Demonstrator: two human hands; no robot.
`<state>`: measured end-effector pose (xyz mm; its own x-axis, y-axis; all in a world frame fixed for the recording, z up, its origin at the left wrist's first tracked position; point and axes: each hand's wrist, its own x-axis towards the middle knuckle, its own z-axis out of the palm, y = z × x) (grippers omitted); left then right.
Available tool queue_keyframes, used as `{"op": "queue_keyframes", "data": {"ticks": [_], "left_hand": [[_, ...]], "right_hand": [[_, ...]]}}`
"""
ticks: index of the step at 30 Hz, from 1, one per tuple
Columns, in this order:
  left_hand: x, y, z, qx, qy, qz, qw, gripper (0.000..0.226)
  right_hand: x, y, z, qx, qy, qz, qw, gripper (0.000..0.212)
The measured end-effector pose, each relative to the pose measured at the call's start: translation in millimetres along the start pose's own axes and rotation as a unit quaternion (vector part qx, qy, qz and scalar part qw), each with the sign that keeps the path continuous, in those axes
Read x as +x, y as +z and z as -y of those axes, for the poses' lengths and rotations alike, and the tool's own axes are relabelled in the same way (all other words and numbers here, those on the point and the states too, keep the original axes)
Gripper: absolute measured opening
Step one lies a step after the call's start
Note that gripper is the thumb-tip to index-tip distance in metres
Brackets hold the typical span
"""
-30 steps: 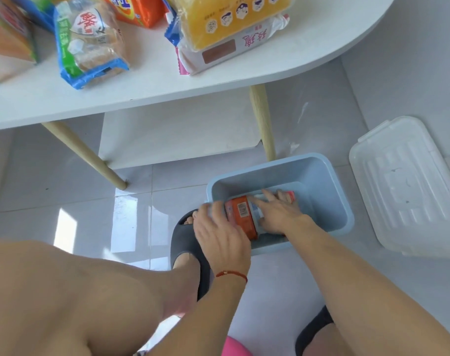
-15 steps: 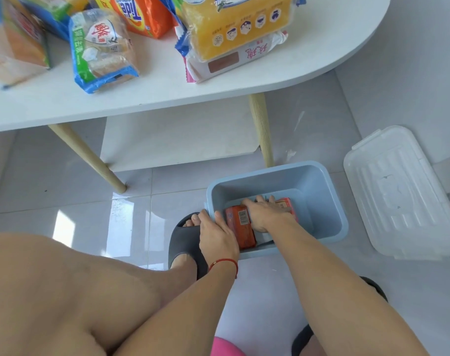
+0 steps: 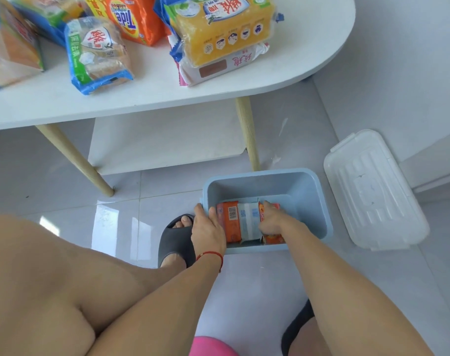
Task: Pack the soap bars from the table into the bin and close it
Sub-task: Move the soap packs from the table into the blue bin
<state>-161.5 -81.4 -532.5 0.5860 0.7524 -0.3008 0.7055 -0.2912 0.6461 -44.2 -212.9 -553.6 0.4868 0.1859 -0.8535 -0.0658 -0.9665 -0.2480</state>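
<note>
"Tide" reads clearly, upside down from here, in blue and yellow letters on the orange detergent bag [image 3: 126, 19] on the table. The yellow soap pack [image 3: 224, 29] and the blue-edged soap pack [image 3: 98, 52] carry large red Chinese characters, and the white pack [image 3: 218, 66] under the yellow one has pink ones. A barcode sits on the orange soap bar [image 3: 230, 222] in the bin, digits too small to read.
</note>
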Motion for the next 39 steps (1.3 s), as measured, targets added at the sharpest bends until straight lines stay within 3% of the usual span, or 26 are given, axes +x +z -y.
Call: {"op": "queue_keyframes", "data": {"ticks": [4, 8, 11, 14, 17, 20, 22, 24, 27, 30, 33, 36, 39], "left_hand": [[-1.0, -8.9, -7.0, 0.029, -0.016, 0.042, 0.999, 0.031], [-10.2, -31.6, -26.5, 0.074, 0.032, 0.010, 0.997, 0.045], [-26.8, -67.4, -62.1, 0.006, 0.208, 0.001, 0.978, 0.045], [-37.5, -119.7, -112.7, -0.067, 0.415, -0.015, 0.907, 0.041], [-29.2, -179.2, -173.9, -0.153, 0.500, -0.049, 0.851, 0.033], [-3.2, -229.8, -229.1, -0.138, 0.547, -0.072, 0.823, 0.026], [27.8, -255.3, -259.0, -0.108, 0.528, -0.100, 0.836, 0.023], [61.1, -264.7, -276.9, -0.066, 0.471, -0.112, 0.873, 0.024], [109.1, -267.8, -275.4, -0.008, 0.371, -0.128, 0.920, 0.028], [132.4, -257.8, -260.8, 0.081, 0.316, -0.135, 0.936, 0.038], [149.4, -263.3, -259.3, 0.073, 0.302, -0.185, 0.932, 0.041], [171.1, -278.8, -249.6, 0.122, 0.256, -0.207, 0.936, 0.035], [192.4, -284.5, -225.9, 0.210, 0.228, -0.151, 0.939, 0.036]], "right_hand": [[-14.6, -14.8, 0.4, -0.037, -0.051, -0.016, 0.998, 0.044], [-61.0, -48.4, 22.4, -0.073, -0.084, -0.049, 0.993, 0.036], [-118.1, -88.0, 47.1, -0.035, -0.119, -0.009, 0.992, 0.034], [-187.6, -131.4, 70.3, 0.029, -0.209, 0.016, 0.977, 0.028], [-250.5, -167.4, 93.8, 0.096, -0.326, -0.090, 0.936, 0.020], [-271.3, -195.8, 120.4, 0.139, -0.390, -0.279, 0.866, 0.018], [-265.6, -209.4, 140.6, 0.155, -0.392, -0.385, 0.821, 0.016], [-249.5, -220.2, 149.7, 0.166, -0.365, -0.462, 0.791, 0.016], [-230.4, -242.4, 168.9, 0.197, -0.329, -0.534, 0.753, 0.019], [-207.0, -269.6, 188.1, 0.169, -0.274, -0.509, 0.798, 0.028], [-186.2, -293.7, 219.0, 0.112, -0.233, -0.427, 0.867, 0.045], [-172.8, -308.1, 243.8, 0.054, -0.218, -0.344, 0.912, 0.056], [-156.8, -311.8, 248.9, 0.135, -0.179, -0.283, 0.933, 0.067]]}}
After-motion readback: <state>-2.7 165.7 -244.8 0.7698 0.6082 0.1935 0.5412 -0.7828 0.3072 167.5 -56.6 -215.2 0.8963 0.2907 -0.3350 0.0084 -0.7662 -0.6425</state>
